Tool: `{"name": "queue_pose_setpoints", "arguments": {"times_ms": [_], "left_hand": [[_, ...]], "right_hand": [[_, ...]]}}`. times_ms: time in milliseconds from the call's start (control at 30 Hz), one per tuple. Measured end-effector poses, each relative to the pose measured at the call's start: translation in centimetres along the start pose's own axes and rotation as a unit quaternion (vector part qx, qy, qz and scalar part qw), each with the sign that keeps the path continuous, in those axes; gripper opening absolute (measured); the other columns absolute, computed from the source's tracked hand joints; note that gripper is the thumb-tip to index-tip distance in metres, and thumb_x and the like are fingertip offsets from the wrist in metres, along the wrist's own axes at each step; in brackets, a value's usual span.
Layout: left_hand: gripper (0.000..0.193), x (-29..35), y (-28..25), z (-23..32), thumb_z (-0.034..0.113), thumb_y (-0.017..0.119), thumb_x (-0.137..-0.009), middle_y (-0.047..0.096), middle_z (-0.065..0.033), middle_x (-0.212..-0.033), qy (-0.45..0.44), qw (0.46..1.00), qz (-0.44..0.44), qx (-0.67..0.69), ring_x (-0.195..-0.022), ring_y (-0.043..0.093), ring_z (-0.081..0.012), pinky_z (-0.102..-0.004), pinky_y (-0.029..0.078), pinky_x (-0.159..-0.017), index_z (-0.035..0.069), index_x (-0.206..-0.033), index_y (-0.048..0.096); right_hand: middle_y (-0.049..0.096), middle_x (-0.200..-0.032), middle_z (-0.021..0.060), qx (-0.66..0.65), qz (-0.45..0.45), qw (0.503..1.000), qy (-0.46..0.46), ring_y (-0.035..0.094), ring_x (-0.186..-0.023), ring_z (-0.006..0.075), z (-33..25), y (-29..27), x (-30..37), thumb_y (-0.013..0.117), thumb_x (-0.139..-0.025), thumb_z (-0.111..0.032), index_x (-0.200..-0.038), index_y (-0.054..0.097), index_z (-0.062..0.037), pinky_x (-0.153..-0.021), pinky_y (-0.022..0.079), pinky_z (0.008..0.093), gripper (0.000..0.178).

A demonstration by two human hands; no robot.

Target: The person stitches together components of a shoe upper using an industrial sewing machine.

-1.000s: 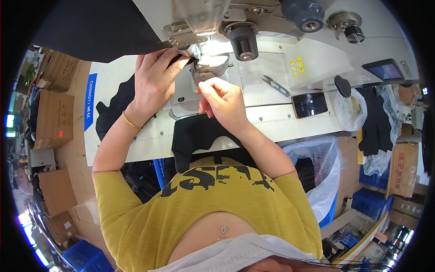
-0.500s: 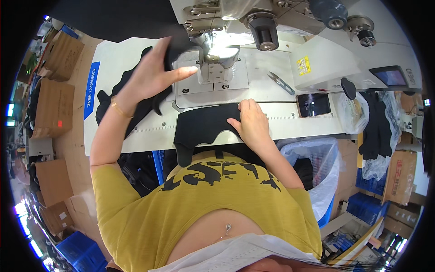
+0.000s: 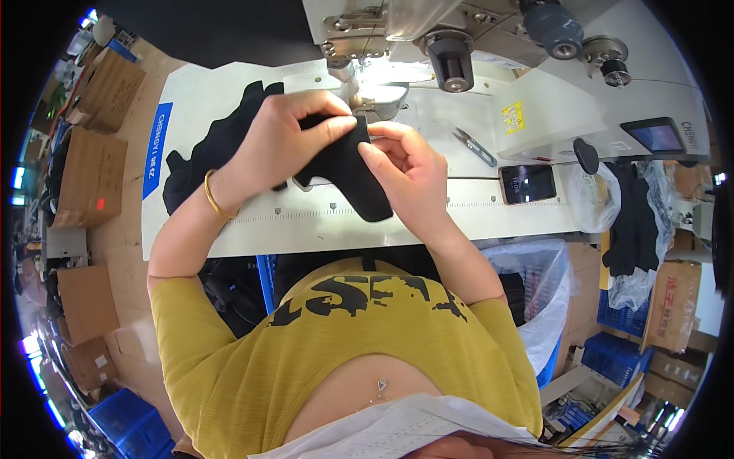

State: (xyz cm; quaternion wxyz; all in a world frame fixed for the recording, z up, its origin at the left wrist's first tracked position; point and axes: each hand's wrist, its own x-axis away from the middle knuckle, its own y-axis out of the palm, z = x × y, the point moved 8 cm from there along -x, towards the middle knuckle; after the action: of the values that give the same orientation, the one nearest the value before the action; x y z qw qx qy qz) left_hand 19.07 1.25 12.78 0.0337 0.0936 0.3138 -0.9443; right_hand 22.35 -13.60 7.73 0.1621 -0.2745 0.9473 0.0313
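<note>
A black fabric piece (image 3: 353,177) with a curved edge is held up in front of the sewing machine's lit needle area (image 3: 382,96), its narrow end hanging over the white table. My left hand (image 3: 287,141) pinches its upper edge between thumb and fingers. At the same edge, my right hand (image 3: 413,172) has curled fingers and thumb closed on the fabric's right side, the fingertips partly hidden. More black cut pieces (image 3: 214,149) lie on the table to the left, just beyond my left wrist, partly covered by my hand.
Thread snips (image 3: 475,148) and a phone (image 3: 527,183) lie on the table at right, beside a clear plastic bag (image 3: 596,199). Below the table's right edge stands a plastic-lined bin (image 3: 547,298). The machine head (image 3: 604,115) overhangs the far right; cardboard boxes (image 3: 90,180) stand at left.
The black piece that lay flat near the table's front edge is now raised and turned near the needle area. My left hand came down from the left pile to it; my right hand moved up.
</note>
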Motion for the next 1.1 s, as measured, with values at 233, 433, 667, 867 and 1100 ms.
{"name": "queue_pose_setpoints", "arguments": {"times_ms": [233,433,667,867,1100], "left_hand": [[0.015,-3.2,-0.9,-3.4,0.008,0.07,-0.085,0.069,-0.0035,-0.087,-0.049,0.978,0.069,0.189,-0.076,0.06,-0.0071,-0.0229,0.048,-0.071,-0.003,-0.095,0.069],[0.015,-3.8,-0.8,-4.7,0.002,0.067,-0.084,0.069,-0.0108,-0.095,-0.111,0.97,0.056,0.207,-0.08,0.065,-0.0129,-0.0256,0.052,-0.075,-0.003,-0.098,0.066],[0.015,-3.8,-0.6,-5.6,0.001,0.066,-0.084,0.069,-0.0137,-0.093,-0.09,0.955,0.064,0.276,-0.078,0.065,-0.0146,-0.0243,0.053,-0.07,-0.006,-0.098,0.065],[0.015,-3.4,-0.3,-5.4,0.001,0.067,-0.084,0.069,-0.0146,-0.091,-0.118,0.961,0.068,0.241,-0.081,0.066,-0.0194,-0.0286,0.052,-0.073,-0.005,-0.098,0.066],[0.021,6.0,1.6,2.5,0.011,0.071,-0.074,0.065,-0.0043,-0.094,0.414,0.828,0.143,-0.351,-0.078,0.057,-0.0168,-0.0311,0.044,-0.067,0.006,-0.094,0.07]], "right_hand": [[0.065,-0.067,0.0028,-0.153,-0.012,0.976,0.152,0.056,-0.051,0.0035,1.6,0.7,-1.6,0.064,-0.091,-0.014,-0.096,0.068,0.0026,-0.04,0.042,0.0193,0.018],[0.064,-0.064,0.0025,-0.163,0.001,0.973,0.165,0.055,-0.048,0.004,1.7,0.5,-1.9,0.064,-0.091,-0.014,-0.095,0.067,0.0033,-0.037,0.041,0.0188,0.018],[0.062,-0.063,0.0023,-0.172,0.0,0.971,0.167,0.055,-0.047,0.0045,2.0,1.0,-2.1,0.063,-0.091,-0.014,-0.093,0.067,0.003,-0.037,0.042,0.0192,0.017],[0.062,-0.064,0.0026,-0.146,-0.01,0.973,0.18,0.052,-0.044,0.0049,1.3,0.5,-0.9,0.061,-0.092,-0.014,-0.092,0.067,0.0032,-0.038,0.038,0.0202,0.018],[0.07,-0.071,0.0089,-0.109,-0.079,0.977,0.165,0.05,-0.044,0.0039,0.2,0.4,2.0,0.054,-0.097,-0.015,-0.094,0.064,0.0031,-0.041,0.038,0.0196,0.02]]}}
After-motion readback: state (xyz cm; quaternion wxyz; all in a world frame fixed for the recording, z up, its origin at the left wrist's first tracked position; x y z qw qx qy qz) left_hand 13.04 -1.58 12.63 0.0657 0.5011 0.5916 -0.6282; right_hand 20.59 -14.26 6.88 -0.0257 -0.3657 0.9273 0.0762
